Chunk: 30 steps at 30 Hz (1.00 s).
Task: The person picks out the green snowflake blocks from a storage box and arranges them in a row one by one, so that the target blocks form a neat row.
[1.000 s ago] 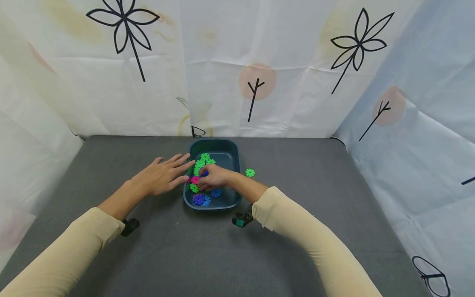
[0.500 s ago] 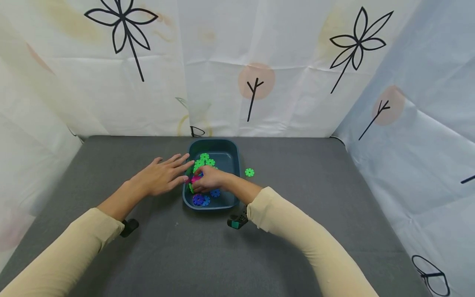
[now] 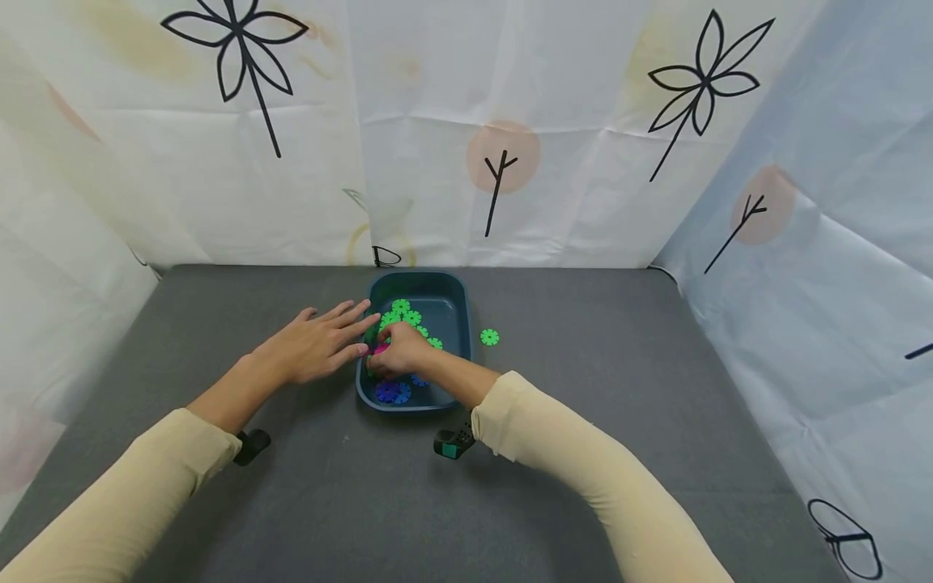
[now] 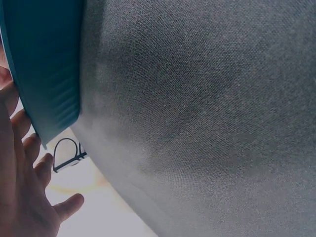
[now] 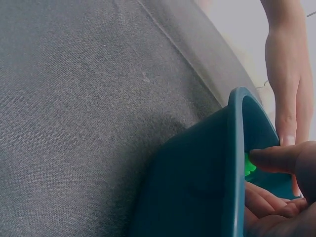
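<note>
A dark teal plastic tub point(image 3: 455, 380) stands on the grey table, holding several notched, flower-shaped plastic discs. Green discs point(image 3: 401, 306) cluster at its far left, and blue discs point(image 3: 394, 393) lie near the front. My left hand point(image 3: 313, 344) has its fingers spread, the tips at the tub's left rim. Inside the tub, my right hand point(image 3: 399, 351) has curled fingers at the left wall. Its thumb presses on a tilted green disc point(image 5: 249, 165), which it seems to pinch; the far side is hidden. A pink disc point(image 3: 380, 349) shows just beside these fingers.
One loose green disc point(image 3: 490, 337) lies on the table point(image 3: 583, 364) right of the tub. Printed white curtains point(image 3: 583, 194) rise behind the table and at both sides. A dark wrist camera point(image 3: 453, 442) hangs beneath the right sleeve.
My right hand has shifted left inside the tub toward its wall. The green disc at its thumb has tipped up and moved left with it. My left hand has stayed in place.
</note>
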{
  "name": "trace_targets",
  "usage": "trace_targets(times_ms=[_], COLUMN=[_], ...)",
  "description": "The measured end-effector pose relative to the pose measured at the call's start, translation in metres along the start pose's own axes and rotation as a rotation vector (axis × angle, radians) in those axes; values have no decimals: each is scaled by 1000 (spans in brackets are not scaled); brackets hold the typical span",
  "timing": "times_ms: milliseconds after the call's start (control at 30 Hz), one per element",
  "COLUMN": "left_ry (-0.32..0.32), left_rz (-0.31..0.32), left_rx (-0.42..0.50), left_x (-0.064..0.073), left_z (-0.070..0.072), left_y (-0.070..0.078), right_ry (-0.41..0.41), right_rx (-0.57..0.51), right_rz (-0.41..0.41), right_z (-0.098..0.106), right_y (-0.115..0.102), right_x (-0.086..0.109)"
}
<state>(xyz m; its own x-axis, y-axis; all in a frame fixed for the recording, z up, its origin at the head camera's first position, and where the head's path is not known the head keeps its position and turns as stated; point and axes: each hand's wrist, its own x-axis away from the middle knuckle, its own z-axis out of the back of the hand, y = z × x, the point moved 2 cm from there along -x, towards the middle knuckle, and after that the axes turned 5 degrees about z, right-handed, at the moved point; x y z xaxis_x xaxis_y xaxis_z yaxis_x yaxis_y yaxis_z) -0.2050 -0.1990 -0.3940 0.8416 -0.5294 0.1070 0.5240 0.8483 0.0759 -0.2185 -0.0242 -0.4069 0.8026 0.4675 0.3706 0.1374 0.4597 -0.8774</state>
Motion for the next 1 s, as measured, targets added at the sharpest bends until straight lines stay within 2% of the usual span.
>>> trace_targets(times_ms=[133, 600, 1000], left_ry=[0, 4, 5], left_rz=[-3, -8, -11], left_rx=[5, 5, 21], left_x=[0, 0, 0], left_z=[0, -1, 0], left_y=[0, -1, 0], right_ry=[18, -7, -49], right_rx=[-13, -27, 85], right_rz=[-15, -13, -9], right_z=[0, 3, 13], right_y=[0, -3, -6], right_x=[0, 3, 11])
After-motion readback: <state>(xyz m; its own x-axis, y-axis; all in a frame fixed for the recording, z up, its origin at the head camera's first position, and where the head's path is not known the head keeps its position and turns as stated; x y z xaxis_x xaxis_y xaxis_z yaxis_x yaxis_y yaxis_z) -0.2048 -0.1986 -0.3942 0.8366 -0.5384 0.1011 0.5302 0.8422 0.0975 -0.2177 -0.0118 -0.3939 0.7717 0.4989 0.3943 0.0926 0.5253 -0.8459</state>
